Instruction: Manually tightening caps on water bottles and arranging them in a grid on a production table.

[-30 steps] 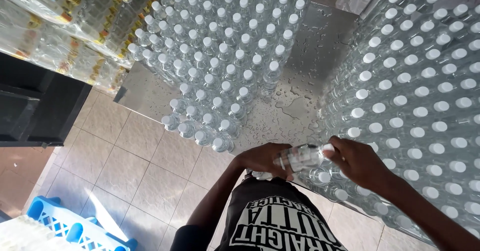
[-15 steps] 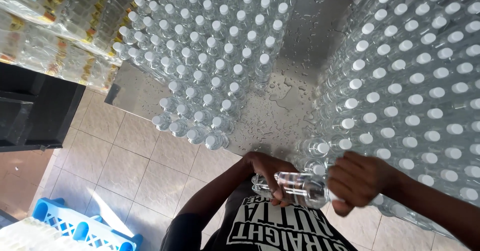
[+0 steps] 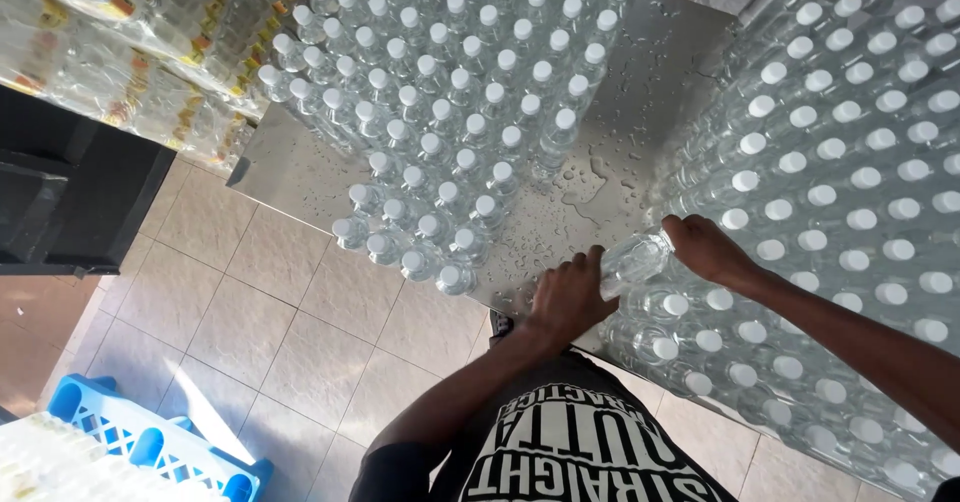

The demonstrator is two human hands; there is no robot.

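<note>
- A clear bottle (image 3: pixel 636 258) lies tilted on its side between both hands, at the near edge of the wet metal table (image 3: pixel 640 102), just at 9 o'clock of the big right-hand bottle block (image 3: pixel 850 182).
- The right hand (image 3: pixel 705 247) grips the bottle's upper end from 3 o'clock, fingers curled around it; its forearm runs back toward 4 o'clock over the capped bottles.
- The left hand (image 3: pixel 568 297) closes on the bottle's lower end from 7 o'clock, fingers pressed together and bent over it, knuckles up; its arm drops toward 7 o'clock past the black shirt (image 3: pixel 570 452).
- At 10 to 12 o'clock of the hands stands a second block of white-capped bottles (image 3: pixel 450 112), well apart from the held one.
- Between the two blocks runs a bare strip of table, beaded with water, reaching to 12 o'clock.
- The table's near edge sits right under the hands; beyond it, at 8 o'clock, is tiled floor (image 3: pixel 250 302).
- A blue crate (image 3: pixel 150 442) sits far off at 8 o'clock.
</note>
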